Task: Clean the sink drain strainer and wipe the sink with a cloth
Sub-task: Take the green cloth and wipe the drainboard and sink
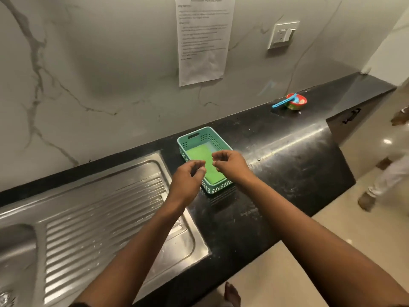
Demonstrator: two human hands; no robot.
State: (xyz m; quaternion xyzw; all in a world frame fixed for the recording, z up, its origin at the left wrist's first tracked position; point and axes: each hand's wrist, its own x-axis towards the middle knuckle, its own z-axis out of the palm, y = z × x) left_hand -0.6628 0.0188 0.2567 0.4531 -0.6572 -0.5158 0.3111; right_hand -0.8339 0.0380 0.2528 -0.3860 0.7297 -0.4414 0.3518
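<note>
A green cloth (pixel 199 155) lies flat inside a teal plastic basket (pixel 200 135) on the black counter. My left hand (pixel 188 180) hovers at the basket's near left corner, fingers curled and holding nothing. My right hand (pixel 230 163) hangs over the cloth with fingers loosely curled, also holding nothing. The steel sink's ribbed drainboard (pixel 106 213) spreads to the left, its basin (pixel 15 258) at the far left edge. The drain strainer (pixel 5 295) shows only partly at the bottom left corner.
The black counter (pixel 287 156) runs right to a cut corner. A small red bowl with a blue tool (pixel 292 101) stands at the back right. A paper notice (pixel 203 38) and a wall socket (pixel 282 35) are on the wall. Another person's legs (pixel 385 173) are at right.
</note>
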